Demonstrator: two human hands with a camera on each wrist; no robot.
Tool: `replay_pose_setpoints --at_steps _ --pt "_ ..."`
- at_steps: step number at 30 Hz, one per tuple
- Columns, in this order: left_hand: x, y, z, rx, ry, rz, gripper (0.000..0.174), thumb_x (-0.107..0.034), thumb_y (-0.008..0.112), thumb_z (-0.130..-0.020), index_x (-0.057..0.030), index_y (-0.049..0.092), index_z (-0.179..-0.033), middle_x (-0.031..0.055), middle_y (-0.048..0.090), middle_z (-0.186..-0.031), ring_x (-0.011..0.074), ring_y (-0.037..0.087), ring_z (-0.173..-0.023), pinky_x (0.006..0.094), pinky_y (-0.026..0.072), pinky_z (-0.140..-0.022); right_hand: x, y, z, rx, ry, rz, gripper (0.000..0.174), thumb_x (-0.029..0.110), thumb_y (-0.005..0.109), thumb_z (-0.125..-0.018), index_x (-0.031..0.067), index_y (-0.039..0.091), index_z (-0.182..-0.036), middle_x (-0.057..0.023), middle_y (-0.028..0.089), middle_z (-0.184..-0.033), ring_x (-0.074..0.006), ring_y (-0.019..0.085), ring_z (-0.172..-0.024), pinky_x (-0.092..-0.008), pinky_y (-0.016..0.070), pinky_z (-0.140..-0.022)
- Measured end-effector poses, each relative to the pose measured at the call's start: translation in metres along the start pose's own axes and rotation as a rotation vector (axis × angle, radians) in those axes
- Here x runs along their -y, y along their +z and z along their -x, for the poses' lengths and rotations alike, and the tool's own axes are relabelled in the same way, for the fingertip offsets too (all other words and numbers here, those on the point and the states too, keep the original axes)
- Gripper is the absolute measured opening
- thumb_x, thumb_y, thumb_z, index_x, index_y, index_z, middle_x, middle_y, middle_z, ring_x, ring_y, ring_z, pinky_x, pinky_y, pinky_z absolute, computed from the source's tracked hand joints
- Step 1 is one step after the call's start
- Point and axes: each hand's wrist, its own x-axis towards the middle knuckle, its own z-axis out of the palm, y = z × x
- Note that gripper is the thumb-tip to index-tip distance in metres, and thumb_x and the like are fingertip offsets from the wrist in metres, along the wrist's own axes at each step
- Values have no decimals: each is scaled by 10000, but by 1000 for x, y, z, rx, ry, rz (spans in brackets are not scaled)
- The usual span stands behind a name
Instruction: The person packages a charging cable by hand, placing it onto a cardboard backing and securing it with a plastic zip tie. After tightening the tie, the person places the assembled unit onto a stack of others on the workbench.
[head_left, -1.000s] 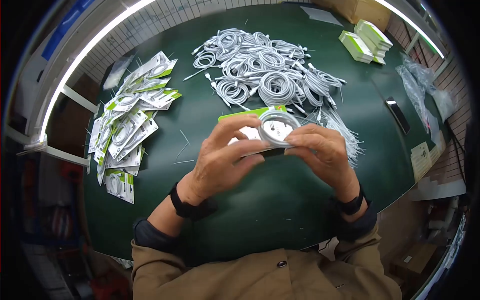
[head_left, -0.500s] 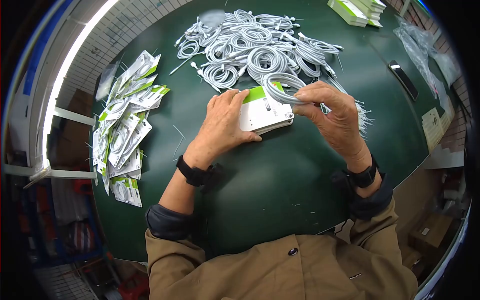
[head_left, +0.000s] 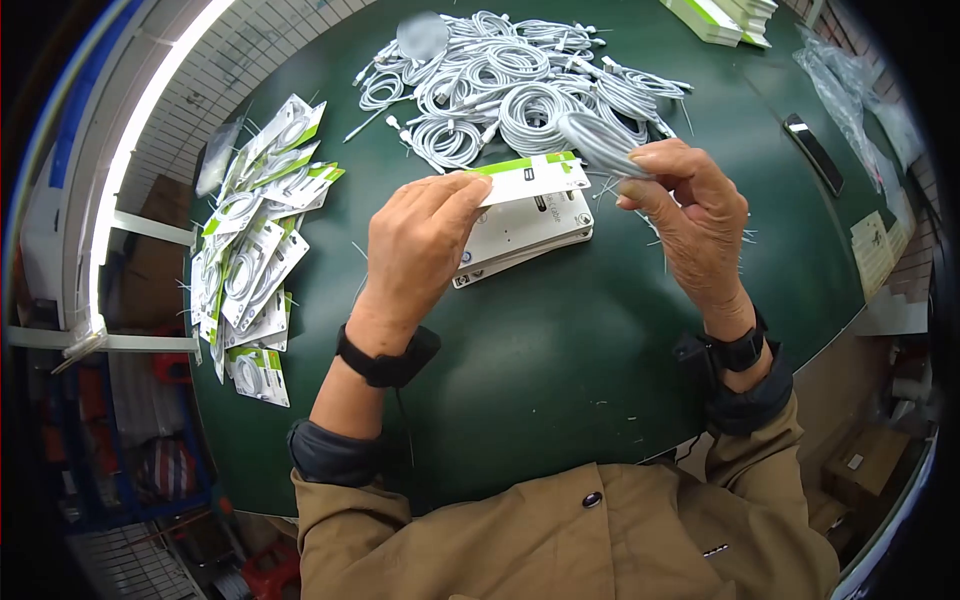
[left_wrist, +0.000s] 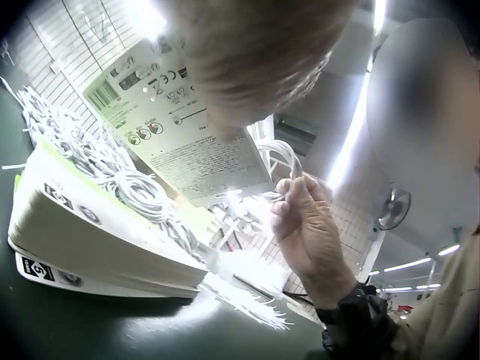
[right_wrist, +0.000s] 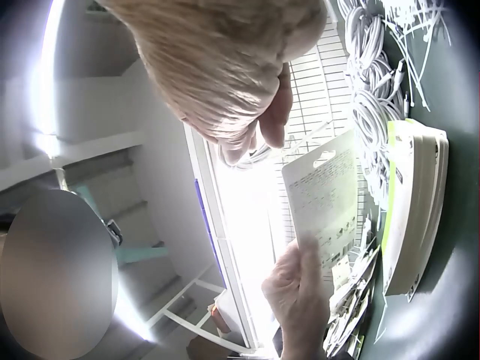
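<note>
Your left hand (head_left: 415,250) pinches the left end of a backing card (head_left: 535,178), white with a green strip along its top edge, between thumb and fingertips. You hold it in the air just above the stack of cards (head_left: 520,238) that lies on the green bench (head_left: 560,380). The left wrist view shows the card's printed back, with a barcode and small text, tilted over the stack. Your right hand (head_left: 690,215) is raised beside it, its fingers curled round a coiled cable (head_left: 598,142), a grey-white loop gripped at its lower part. The coil sits close to the card's right end, and you cannot tell from these views whether the two touch. The stack below has its green edges turned toward the far side of the bench, and neither hand rests on it. Beyond both hands lies a heap of cables (head_left: 500,85), many white coils tangled together with loose twist ties scattered near them. On your left, well apart from the stack, packed cards (head_left: 255,250) lie overlapping in a long spread, each with a coil showing on it. To your right a dark phone (head_left: 812,150) lies flat on the bench, with clear plastic bags (head_left: 870,110) beyond it at the edge.
</note>
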Motion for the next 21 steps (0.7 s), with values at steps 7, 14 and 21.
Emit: replay_pose_setpoints --at_steps 7,14,21 --pt "-73 -41 34 163 -45 -17 211 -22 767 -813 -50 721 -1018 81 738 -946 262 725 -822 379 575 -695 20 8 8 155 -46 30 198 -61 790 -866 4 732 -1044 -86 747 -1005 -113 694 -848 -237 554 -738" --pt "-87 -23 57 194 -219 143 174 -54 785 -848 -61 703 -1001 74 690 -888 269 691 -762 385 566 -647 17 48 42 430 -126 241 228 -43 800 -829 36 721 -1029 -109 744 -951 -248 742 -809 -329 589 -685" --pt "-78 -20 56 -135 -106 163 243 -17 841 -784 -31 712 -990 105 668 -874 276 678 -743 346 545 -626 5 52 42 337 -141 226 221 -13 812 -844 27 716 -1038 -116 750 -951 -230 746 -801 -316 592 -670"
